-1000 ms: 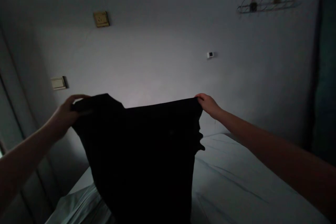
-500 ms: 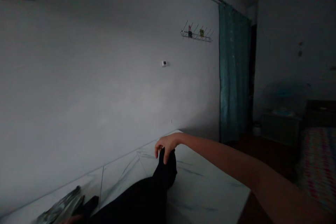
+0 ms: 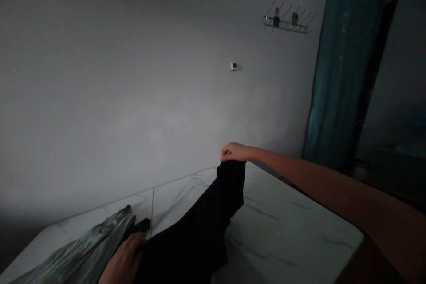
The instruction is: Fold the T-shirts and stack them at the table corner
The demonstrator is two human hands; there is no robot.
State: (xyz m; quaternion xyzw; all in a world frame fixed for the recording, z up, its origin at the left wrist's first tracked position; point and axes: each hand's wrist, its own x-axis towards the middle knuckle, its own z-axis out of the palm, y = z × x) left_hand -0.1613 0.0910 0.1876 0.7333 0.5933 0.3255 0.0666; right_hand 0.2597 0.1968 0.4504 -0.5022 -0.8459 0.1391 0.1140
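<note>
Black cloth (image 3: 189, 230) stretches over a white marble-patterned tabletop (image 3: 273, 230). My right hand (image 3: 234, 151) is closed on its far end and holds that end up off the surface. At the lower left, my left hand (image 3: 124, 259) lies at the near left edge of the same cloth; its fingertips are hidden against the dark fabric, so its grip is unclear. Left of that hand rests a crumpled grey-green cloth (image 3: 89, 248), with a small dark piece (image 3: 143, 226) beside it.
A pale wall (image 3: 149, 97) rises behind the table and carries a small white device (image 3: 234, 66) and a wire hook rack (image 3: 286, 24). A teal curtain (image 3: 342, 71) hangs at the right. The table's right corner (image 3: 361, 235) shows beneath my right arm.
My right hand has closed its pinch and lifted the end of the black cloth. My left hand has come further into view. The view has shifted, and more of the grey-green cloth shows.
</note>
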